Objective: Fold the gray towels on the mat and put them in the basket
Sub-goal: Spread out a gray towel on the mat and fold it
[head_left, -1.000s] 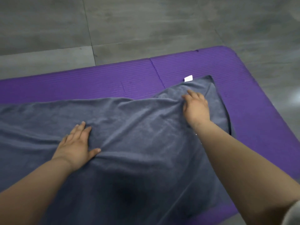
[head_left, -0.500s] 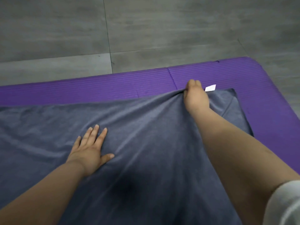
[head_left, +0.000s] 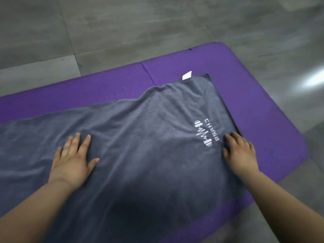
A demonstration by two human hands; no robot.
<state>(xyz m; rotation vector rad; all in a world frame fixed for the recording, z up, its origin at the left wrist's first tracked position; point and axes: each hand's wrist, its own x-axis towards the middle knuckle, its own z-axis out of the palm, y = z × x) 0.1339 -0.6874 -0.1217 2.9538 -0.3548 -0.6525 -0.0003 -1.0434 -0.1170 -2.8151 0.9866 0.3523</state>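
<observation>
Both hands lie flat on the towel point(head_left: 140, 134), fingers straight, gripping nothing: left hand point(head_left: 73, 160) mid-cloth, right hand point(head_left: 240, 155) near the right end of the mat point(head_left: 254, 95), just inside the towel's short edge. The towel is spread on the mat, long axis left to right, so the right hand looks nearer for folding that end across. Farther off: logo point(head_left: 205, 135), then tag point(head_left: 186, 75) at the far corner

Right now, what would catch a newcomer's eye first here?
A big gray towel spread over the purple mat, with white stitched lettering near its right end. Both hands rest on it: the left hand mid-towel, the right hand by the right edge.
</observation>
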